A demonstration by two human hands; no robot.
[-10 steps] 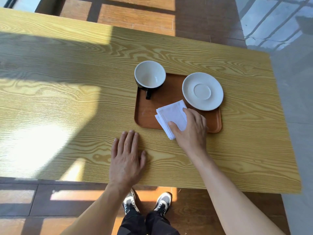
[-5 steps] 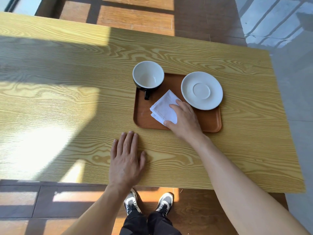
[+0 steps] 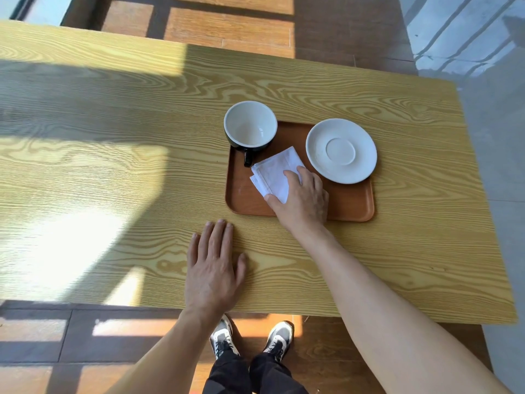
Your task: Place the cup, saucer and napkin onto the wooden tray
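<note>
My right grip lies released, fingers pressing flat on the folded white napkin at the middle of the wooden tray, with the black cup at the tray's far left corner, the white saucer at its far right, and my left grip spread flat on the counter just before the tray's near left corner.

light wood-grain table, sunlit patches; brown plank floor; grey tiles.

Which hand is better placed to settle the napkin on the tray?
Right. The right hand rests on the napkin, over the wooden tray; the left hand lies flat on the table, short of the tray's near edge.
</note>
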